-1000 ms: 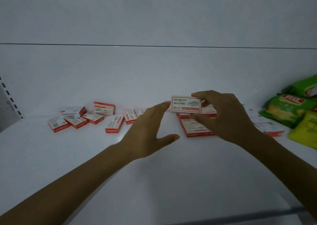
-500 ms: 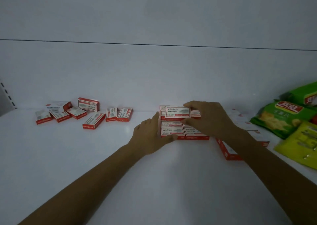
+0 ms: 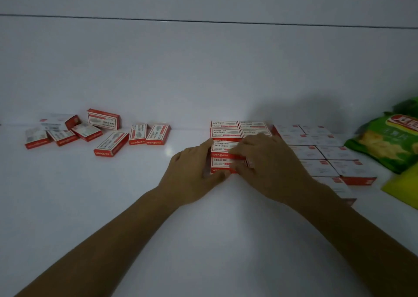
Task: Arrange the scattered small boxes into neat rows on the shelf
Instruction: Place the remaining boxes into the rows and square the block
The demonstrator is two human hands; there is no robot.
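White shelf [image 3: 67,206] filling the lower frame, pale back wall [image 3: 203,70] above. At centre, a tidy block of red-and-white boxes [image 3: 224,133] in rows running back to the wall. Left hand [image 3: 192,172] pressed flat against the block's left edge – fingers together and straight, thumb tucked under at the front corner. Right hand [image 3: 267,161] laid over the block's right half, fingers slightly spread, tips resting on the top box [image 3: 222,146] of the near row; whether clamped on it or merely pushing, cannot tell. Just right of the hands, a second block of paler boxes [image 3: 316,151] set in neat rows, partly hidden by the right wrist. At left of the frame, a loose scatter of boxes [image 3: 106,138] – some flat, some tilted, a few overlapping, well apart from the tidy block. At the right edge, green snack bags [image 3: 389,142] and a yellow bag [image 3: 404,190] beside the paler rows.
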